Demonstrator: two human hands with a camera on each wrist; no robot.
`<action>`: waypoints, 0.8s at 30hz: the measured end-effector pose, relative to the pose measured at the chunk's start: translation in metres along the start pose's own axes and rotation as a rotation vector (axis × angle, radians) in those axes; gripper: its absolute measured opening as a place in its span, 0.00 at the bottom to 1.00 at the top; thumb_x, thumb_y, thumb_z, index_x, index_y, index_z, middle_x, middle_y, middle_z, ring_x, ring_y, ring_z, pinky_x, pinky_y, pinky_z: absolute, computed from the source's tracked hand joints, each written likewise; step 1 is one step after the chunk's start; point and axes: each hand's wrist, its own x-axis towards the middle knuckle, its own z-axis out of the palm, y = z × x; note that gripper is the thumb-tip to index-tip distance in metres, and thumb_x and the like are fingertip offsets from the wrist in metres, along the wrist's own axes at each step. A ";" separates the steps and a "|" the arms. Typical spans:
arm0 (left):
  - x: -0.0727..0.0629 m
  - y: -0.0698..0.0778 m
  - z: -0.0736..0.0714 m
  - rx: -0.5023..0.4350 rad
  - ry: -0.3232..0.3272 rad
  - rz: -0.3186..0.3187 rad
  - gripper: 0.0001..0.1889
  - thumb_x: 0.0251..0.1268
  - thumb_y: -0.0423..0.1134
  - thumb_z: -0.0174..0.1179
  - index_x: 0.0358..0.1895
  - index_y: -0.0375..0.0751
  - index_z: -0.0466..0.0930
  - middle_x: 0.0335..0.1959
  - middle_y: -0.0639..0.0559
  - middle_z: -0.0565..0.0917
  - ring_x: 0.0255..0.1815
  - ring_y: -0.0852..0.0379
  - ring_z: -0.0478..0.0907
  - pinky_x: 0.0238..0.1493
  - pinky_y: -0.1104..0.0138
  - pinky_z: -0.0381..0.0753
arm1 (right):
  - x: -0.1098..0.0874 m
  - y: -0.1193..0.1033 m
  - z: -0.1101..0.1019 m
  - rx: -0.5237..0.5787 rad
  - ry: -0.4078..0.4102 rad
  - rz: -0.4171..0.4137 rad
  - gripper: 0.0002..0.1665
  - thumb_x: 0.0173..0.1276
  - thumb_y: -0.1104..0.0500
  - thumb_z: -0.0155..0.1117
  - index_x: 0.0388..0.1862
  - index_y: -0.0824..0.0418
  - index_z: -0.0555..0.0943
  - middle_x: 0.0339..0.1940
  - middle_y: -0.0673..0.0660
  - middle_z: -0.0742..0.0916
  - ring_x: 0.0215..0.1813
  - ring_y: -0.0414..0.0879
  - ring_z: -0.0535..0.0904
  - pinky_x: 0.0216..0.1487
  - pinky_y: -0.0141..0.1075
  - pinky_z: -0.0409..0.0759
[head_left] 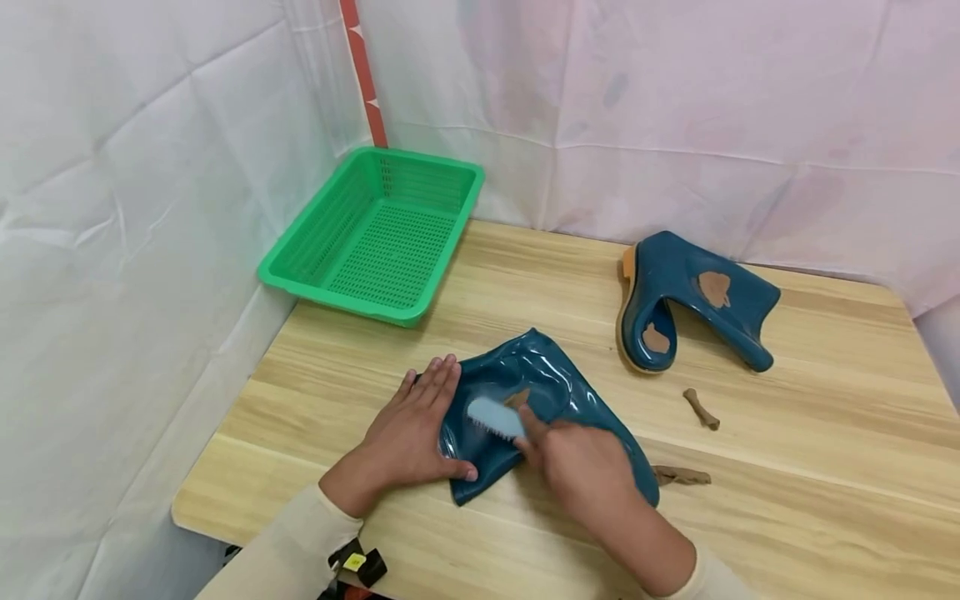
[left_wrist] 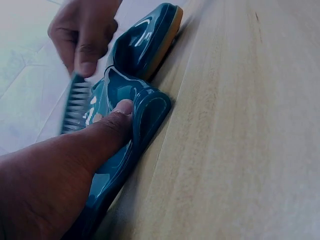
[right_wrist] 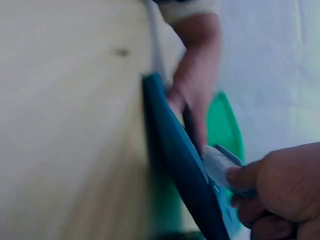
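Note:
A glossy dark teal rain boot point(head_left: 592, 412) lies on its side on the table. My left hand point(head_left: 416, 429) presses its top end with straight fingers spread over it. In the left wrist view the left thumb point(left_wrist: 117, 115) rests beside the folded rim of the boot's opening. My right hand point(head_left: 581, 462) grips a light blue scrub brush point(head_left: 495, 417), its bristles facing the boot's shaft. Just beside the brush a brown patch point(head_left: 517, 398) shows on the shaft. The right wrist view shows the curled right fingers point(right_wrist: 285, 185) around the brush, slightly blurred.
A second teal boot point(head_left: 697, 292) with brown patches lies at the back right. Two twisted brown pieces point(head_left: 701, 408) lie on the wooden table point(head_left: 825, 400) right of the first boot. A green perforated basket point(head_left: 345, 296) stands at the back left, near the white cloth walls.

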 end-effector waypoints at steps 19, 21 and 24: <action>-0.002 0.000 0.001 -0.007 0.002 -0.012 0.74 0.45 0.86 0.57 0.83 0.42 0.29 0.84 0.52 0.29 0.83 0.53 0.26 0.80 0.52 0.34 | -0.007 0.013 -0.010 -0.014 0.043 0.121 0.26 0.73 0.50 0.69 0.66 0.58 0.83 0.17 0.49 0.77 0.15 0.40 0.63 0.12 0.35 0.59; -0.001 0.000 0.001 -0.009 0.004 -0.007 0.74 0.45 0.86 0.56 0.83 0.42 0.30 0.84 0.52 0.30 0.83 0.53 0.26 0.80 0.52 0.35 | -0.007 0.017 -0.014 -0.026 0.064 0.170 0.25 0.73 0.51 0.69 0.65 0.59 0.82 0.17 0.52 0.79 0.15 0.41 0.64 0.12 0.36 0.59; -0.001 0.000 0.001 -0.007 -0.001 -0.008 0.73 0.45 0.86 0.56 0.83 0.42 0.30 0.84 0.52 0.30 0.83 0.53 0.26 0.80 0.52 0.34 | -0.008 0.014 -0.010 -0.067 0.048 0.178 0.24 0.73 0.53 0.69 0.63 0.61 0.83 0.17 0.52 0.78 0.14 0.42 0.64 0.11 0.37 0.59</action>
